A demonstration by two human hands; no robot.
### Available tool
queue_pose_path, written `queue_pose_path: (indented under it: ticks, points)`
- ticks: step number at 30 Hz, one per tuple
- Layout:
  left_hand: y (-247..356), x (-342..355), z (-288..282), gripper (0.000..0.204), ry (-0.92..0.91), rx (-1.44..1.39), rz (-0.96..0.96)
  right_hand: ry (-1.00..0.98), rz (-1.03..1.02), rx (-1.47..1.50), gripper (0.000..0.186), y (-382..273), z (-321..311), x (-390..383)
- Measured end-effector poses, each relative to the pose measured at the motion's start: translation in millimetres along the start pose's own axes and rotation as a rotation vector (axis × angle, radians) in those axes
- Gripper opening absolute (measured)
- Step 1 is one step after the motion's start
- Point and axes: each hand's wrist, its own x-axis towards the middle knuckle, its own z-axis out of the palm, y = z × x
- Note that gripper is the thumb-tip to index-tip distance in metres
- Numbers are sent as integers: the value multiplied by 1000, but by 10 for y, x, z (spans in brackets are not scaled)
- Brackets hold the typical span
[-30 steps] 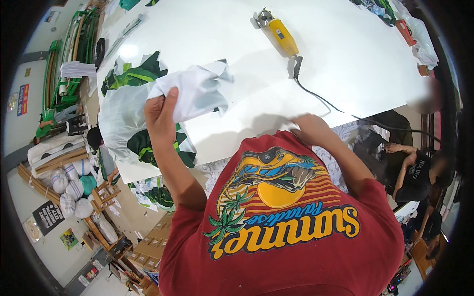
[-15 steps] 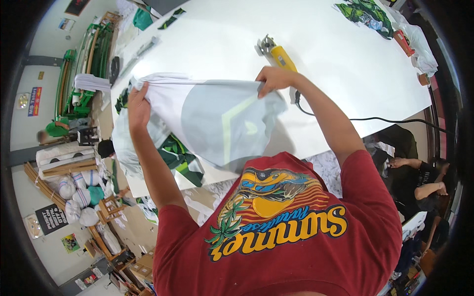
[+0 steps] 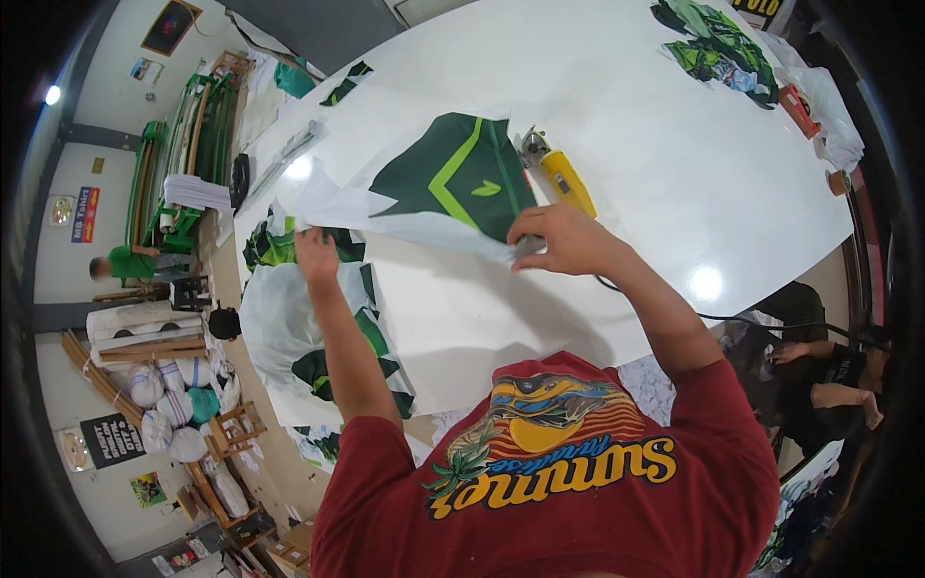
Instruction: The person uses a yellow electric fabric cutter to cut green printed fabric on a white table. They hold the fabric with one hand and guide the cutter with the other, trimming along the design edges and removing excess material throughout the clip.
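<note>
A fabric piece (image 3: pixel 409 178), dark green with lime stripes and a white border, is stretched between my hands over the white table. My left hand (image 3: pixel 316 255) pinches the white corner at its left end. At its near right edge my right hand (image 3: pixel 559 239) grips the cloth between thumb and fingers. Its printed side faces up, and the far part lies spread towards the table's middle. Just beyond my right hand lies a yellow hand-held electric fabric cutter (image 3: pixel 567 181) with a metal head, close to the cloth's right edge.
Green and white cut pieces (image 3: pixel 352 332) lie along the table's left side under my left forearm. A green fabric heap (image 3: pixel 718 48), a red tool (image 3: pixel 798 111) and a plastic bag (image 3: pixel 829 125) sit far right. The cutter's black cord (image 3: pixel 761 323) runs off the right edge. A person (image 3: pixel 833 371) is beyond it.
The cloth has been turned over, from its pale back to its green printed side, and laid away from me across the table. Both my hands have come nearer to my body.
</note>
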Motion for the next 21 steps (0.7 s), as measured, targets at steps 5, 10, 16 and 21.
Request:
queue_pose_path:
  ticks: [5,10,16,21]
  points:
    - [-948,-372,155,64,433,987,268,396,585,-394,74,948,336,189]
    - [-1954,-1280,852,86,-406,1443,372,56,973,-209,94,1714,531,427]
    - [-2027,-1673,1285,127,-510,1845,71,8,1000,439,98,2127,314,194]
    - [-1805,-1503,1359,112,-446,1874,-162,387,877,1248,87,1805,296,-858]
